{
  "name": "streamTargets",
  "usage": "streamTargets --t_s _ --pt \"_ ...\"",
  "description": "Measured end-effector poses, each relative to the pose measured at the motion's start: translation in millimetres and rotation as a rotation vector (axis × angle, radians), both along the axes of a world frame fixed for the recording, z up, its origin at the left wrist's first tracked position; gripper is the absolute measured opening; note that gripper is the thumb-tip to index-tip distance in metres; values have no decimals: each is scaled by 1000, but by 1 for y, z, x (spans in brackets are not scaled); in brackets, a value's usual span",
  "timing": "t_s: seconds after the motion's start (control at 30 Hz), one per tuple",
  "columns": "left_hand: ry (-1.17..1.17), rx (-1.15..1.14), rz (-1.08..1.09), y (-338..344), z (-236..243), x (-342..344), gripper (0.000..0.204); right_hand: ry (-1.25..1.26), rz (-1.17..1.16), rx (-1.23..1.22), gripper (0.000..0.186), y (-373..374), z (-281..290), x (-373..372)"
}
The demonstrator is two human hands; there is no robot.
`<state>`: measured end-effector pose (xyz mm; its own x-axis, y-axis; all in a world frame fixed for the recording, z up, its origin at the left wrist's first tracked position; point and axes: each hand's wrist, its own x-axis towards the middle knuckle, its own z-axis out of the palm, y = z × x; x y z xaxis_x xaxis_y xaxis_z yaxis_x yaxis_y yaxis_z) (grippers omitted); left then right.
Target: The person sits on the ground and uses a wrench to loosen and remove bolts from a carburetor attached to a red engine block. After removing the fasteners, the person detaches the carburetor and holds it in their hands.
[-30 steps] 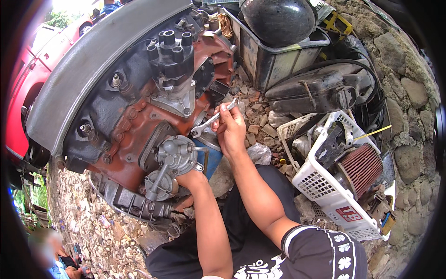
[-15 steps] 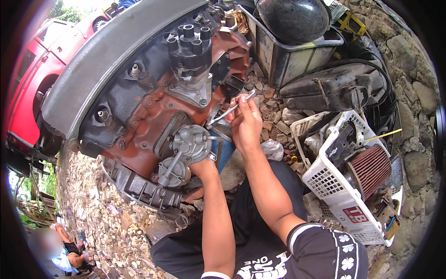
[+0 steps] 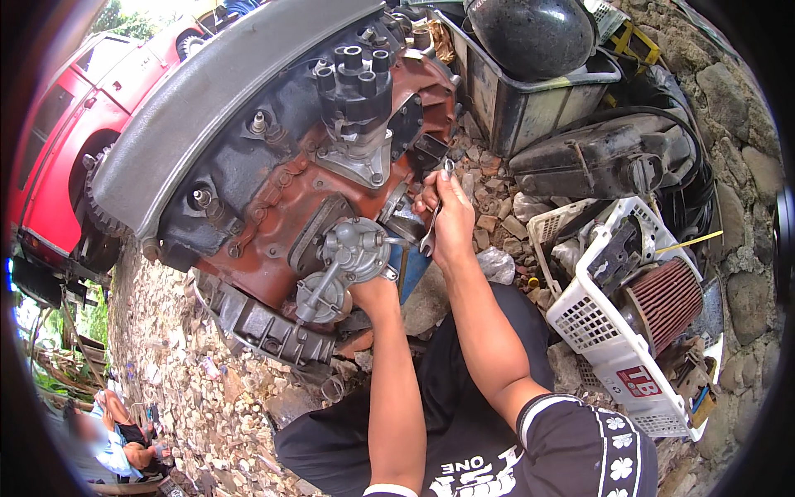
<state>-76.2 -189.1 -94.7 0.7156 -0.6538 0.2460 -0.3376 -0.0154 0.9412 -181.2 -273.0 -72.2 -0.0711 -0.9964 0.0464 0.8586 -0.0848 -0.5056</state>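
While the metal pump (image 3: 354,250) is sitting at the engine's (image 3: 258,217) five o'clock, its fastening hidden, the left hand (image 3: 373,292) is reaching behind it, grip impossible to tell; toward two o'clock, the right hand (image 3: 452,219) is clamping its grip on a wrench (image 3: 429,240), open end apparently hanging free.

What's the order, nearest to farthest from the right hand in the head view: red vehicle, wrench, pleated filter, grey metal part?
From the right hand:
1. wrench, in its grasp
2. grey metal part, to the left
3. pleated filter, right, in the white crate
4. red vehicle, far left background
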Motion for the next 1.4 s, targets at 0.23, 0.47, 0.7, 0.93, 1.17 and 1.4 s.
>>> streamTargets --t_s 0.23,0.47,0.7,0.93,1.17,1.4 --pt "629 -221 -506 58 37 -17 32 821 175 -160 19 10 20 -8" --pt "830 -390 -521 58 56 -34 32 1136 0 -393 18 2 21 -7" --pt "776 -436 -547 57 54 -40 60 1157 21 -358 22 4 25 -1" --pt "771 -251 -483 58 72 -45 72 1071 7 -285 19 3 19 5" --pt "548 -166 -465 87 22 -26 63 998 343 -179 18 8 30 2" --pt "828 -454 -582 107 21 -8 80 939 263 -131 38 11 32 6"
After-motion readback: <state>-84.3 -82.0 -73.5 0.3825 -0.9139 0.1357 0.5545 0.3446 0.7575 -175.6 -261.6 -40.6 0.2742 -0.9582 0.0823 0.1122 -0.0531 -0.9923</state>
